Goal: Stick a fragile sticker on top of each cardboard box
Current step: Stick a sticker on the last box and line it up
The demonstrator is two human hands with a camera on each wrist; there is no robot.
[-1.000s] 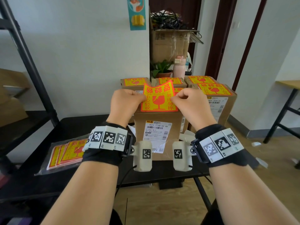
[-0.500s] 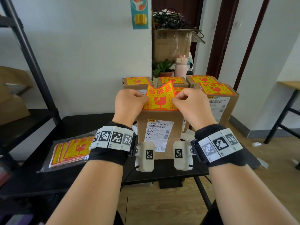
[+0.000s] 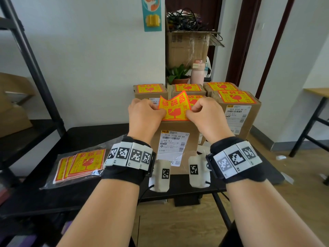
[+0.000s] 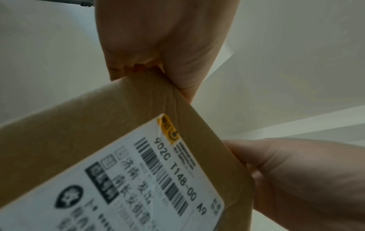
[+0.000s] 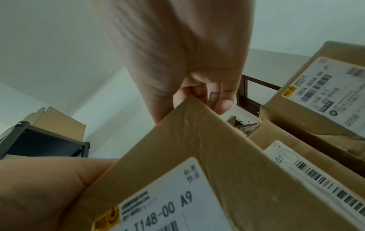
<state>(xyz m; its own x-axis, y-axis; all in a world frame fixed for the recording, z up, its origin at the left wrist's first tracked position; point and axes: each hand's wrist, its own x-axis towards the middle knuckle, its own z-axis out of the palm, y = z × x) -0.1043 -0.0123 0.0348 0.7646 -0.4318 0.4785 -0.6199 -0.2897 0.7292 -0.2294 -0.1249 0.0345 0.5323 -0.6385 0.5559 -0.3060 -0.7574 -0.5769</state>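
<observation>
A yellow and red fragile sticker (image 3: 175, 108) is held over the top of the nearest cardboard box (image 3: 175, 139), its near edge low at the box's front rim and its far edge curling up. My left hand (image 3: 145, 115) pinches the sticker's left side and my right hand (image 3: 207, 114) pinches its right side. In the wrist views the same box (image 4: 122, 156) (image 5: 197, 171) shows its shipping label, with my left hand (image 4: 164, 51) and right hand (image 5: 187, 62) at its top edge. Several boxes behind, such as one at the right (image 3: 236, 111), carry stickers on top.
A clear bag of spare stickers (image 3: 80, 166) lies on the black table (image 3: 99, 136) at the left. A black metal rack (image 3: 32, 68) stands far left. A potted plant (image 3: 178, 74), a pink bottle (image 3: 197, 73) and a big open carton (image 3: 188, 49) sit behind the boxes.
Both hands have brought the sticker lower onto the near box's top, and its near edge now lies at the box's front rim. The far edge still curls up.
</observation>
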